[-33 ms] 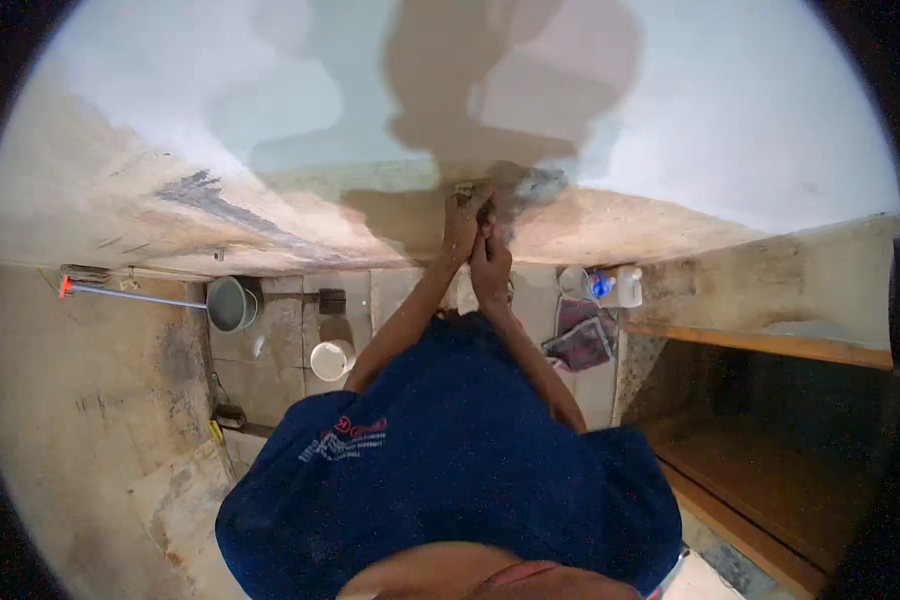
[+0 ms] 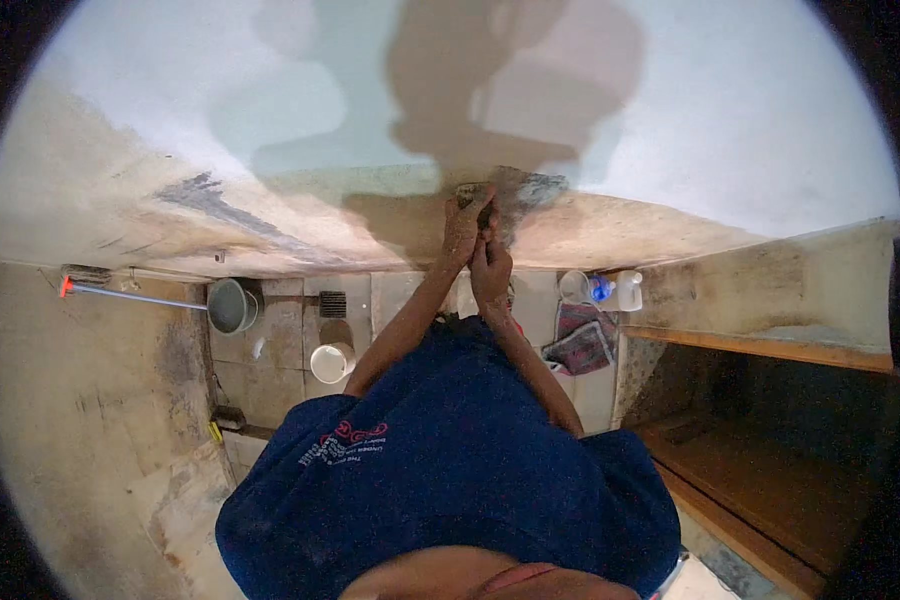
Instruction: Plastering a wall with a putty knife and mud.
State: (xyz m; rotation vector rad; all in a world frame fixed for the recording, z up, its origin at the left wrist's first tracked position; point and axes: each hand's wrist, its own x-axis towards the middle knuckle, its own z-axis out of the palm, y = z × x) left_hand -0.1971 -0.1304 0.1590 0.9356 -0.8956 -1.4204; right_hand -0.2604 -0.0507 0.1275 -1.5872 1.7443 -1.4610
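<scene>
Both my hands are raised together against the lower part of a stained wall [image 2: 610, 215]. My left hand [image 2: 459, 230] is closed round a small dark piece [image 2: 484, 216], with its fingers up at the wall. Just below and to the right, my right hand [image 2: 491, 270] is closed on the lower end of the same dark piece. Its exact kind is hidden by the fingers. A dark grey patch [image 2: 535, 190] of bare or scraped surface lies just right of my fingertips. My shadow falls on the wall above and around the hands.
On the floor at left stand a grey bucket [image 2: 232, 306] and a white tub [image 2: 332, 362]; a long-handled broom [image 2: 140, 295] leans there. A drain grate [image 2: 332, 304] lies between. At right are a white jug [image 2: 629, 290], a folded cloth [image 2: 580, 345] and a wooden-edged shelf [image 2: 770, 350].
</scene>
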